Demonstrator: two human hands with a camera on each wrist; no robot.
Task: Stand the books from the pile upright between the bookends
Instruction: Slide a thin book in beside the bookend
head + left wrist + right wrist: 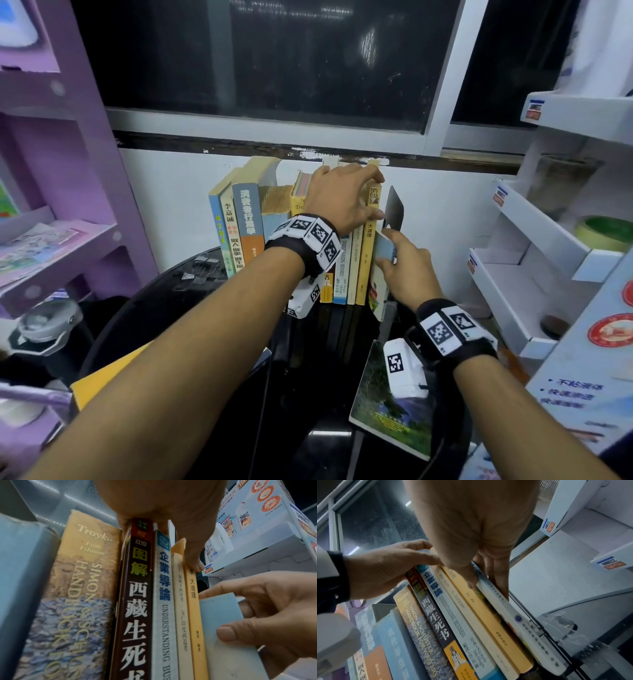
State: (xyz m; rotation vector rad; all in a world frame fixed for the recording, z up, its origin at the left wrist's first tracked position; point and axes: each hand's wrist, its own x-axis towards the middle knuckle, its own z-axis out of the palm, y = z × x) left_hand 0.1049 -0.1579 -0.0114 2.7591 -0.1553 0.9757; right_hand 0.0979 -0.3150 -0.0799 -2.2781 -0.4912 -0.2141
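Observation:
A row of upright books (239, 226) stands on a black table (239, 411) against the wall. My left hand (359, 198) lies over the tops of the right-hand books, fingers curled behind them and thumb on the yellow book's spine (193, 608). My right hand (397, 255) pinches a thin pale-blue book (378, 291) (223, 628) (522, 622), upright at the row's right end. This book sits between the yellow book (368, 246) and the dark metal bookend (395, 205). Another book with a landscape cover (383, 418) lies flat under my right wrist.
A yellow book (102, 377) lies flat at the table's left edge. A purple shelf unit (85, 222) stands close on the left. White cardboard display racks (534, 240) crowd the right side. A dark window (274, 61) is above the books.

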